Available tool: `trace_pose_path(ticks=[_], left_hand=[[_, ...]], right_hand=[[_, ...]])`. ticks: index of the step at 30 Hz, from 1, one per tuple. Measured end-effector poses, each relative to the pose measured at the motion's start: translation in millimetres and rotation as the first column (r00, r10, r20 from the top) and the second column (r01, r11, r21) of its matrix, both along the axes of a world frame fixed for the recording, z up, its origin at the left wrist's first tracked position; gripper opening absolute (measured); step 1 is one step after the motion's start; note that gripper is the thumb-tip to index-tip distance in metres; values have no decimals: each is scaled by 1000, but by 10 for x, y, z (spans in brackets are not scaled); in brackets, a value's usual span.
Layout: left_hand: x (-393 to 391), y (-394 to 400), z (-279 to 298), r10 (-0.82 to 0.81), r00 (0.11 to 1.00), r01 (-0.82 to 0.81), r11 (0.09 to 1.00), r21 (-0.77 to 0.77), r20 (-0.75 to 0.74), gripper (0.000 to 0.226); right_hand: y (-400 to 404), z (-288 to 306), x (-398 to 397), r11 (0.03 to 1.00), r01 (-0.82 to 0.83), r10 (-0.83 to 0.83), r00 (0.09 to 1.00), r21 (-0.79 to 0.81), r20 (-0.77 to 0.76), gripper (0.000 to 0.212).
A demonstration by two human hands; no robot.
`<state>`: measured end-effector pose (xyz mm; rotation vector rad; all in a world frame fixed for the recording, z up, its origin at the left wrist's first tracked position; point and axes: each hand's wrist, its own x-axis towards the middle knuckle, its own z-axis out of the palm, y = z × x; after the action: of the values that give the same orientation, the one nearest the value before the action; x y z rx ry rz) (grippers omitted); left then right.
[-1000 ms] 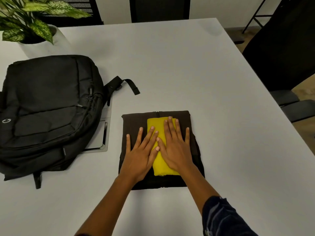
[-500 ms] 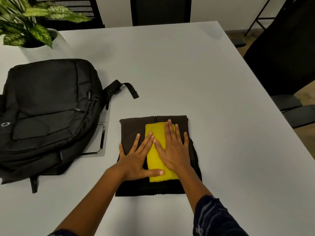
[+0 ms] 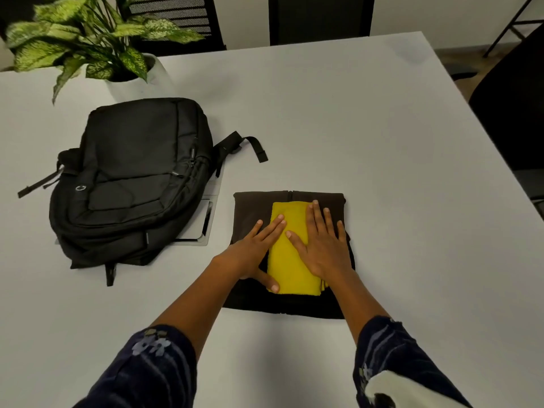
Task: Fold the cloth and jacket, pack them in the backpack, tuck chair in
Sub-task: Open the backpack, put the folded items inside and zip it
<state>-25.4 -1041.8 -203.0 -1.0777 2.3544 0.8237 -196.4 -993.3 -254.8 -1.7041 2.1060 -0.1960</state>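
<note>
A folded dark brown jacket [image 3: 250, 207] lies flat on the white table [image 3: 338, 119], near its front. On top of it sits a folded yellow cloth [image 3: 290, 260]. My left hand [image 3: 253, 254] lies flat on the jacket's left part, its fingers reaching onto the cloth and its thumb at the cloth's near left corner. My right hand [image 3: 322, 242] presses flat on the cloth's right side with straight fingers. A black backpack [image 3: 132, 178] lies zipped shut on the table to the left of the jacket, straps trailing out.
A potted plant [image 3: 97, 39] in a white pot stands at the back left, behind the backpack. A grey panel [image 3: 203, 222] in the tabletop shows under the backpack's right edge. Black chairs stand at the far side [image 3: 321, 19] and at the right [image 3: 512, 119].
The view has pulled back and shifted left, showing more of the plant and my sleeves. My left hand slid slightly left off the cloth's middle. Both hands stay flat on the stack.
</note>
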Motion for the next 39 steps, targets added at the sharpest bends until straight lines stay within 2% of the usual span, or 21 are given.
trace_pose_path(ticks=[2, 4, 6, 8, 10, 15, 20, 25, 31, 35, 37, 39], left_hand=[[-7, 13, 8, 16, 1000, -16, 1000, -3, 3, 136], [-1, 23, 13, 40, 999, -40, 999, -1, -2, 139], [15, 25, 8, 42, 999, -42, 999, -9, -7, 141], [35, 23, -13, 31, 999, -31, 999, -23, -6, 143], [61, 26, -50, 17, 1000, -17, 999, -35, -23, 143], [108, -14, -112, -11, 998, 9, 999, -41, -64, 143], [117, -22, -120, -31, 996, 28, 999, -42, -79, 141], [117, -57, -135, -41, 997, 39, 999, -30, -71, 143], [98, -29, -197, -41, 997, 35, 995, -93, -59, 145], [182, 36, -209, -22, 987, 4, 993, -114, -157, 143], [314, 88, -210, 4, 964, -25, 997, -74, -264, 133], [559, 135, -214, 25, 943, -57, 994, -89, -333, 113]], right_hand=[[28, 100, 30, 999, 28, -29, 997, -17, -65, 73], [92, 200, 197, 980, 31, -53, 993, -196, -108, 65], [191, 234, 426, 951, -16, 1, 999, -308, -48, 60], [311, 163, 582, 964, -62, 48, 997, -260, -58, 60], [390, 62, 615, 975, -38, 17, 995, -218, -97, 64], [361, -14, 623, 968, 20, -42, 996, -250, -84, 71], [341, -32, 596, 961, 84, -81, 997, -265, 19, 74], [200, -24, 553, 965, 193, -183, 980, -180, 71, 69], [24, 35, 573, 958, 281, -283, 958, -49, -40, 70], [119, 18, 702, 938, 326, -345, 914, -119, -212, 79], [127, 12, 686, 943, 313, -331, 915, -111, -230, 78], [85, 38, 638, 955, 290, -295, 925, -57, -240, 76]])
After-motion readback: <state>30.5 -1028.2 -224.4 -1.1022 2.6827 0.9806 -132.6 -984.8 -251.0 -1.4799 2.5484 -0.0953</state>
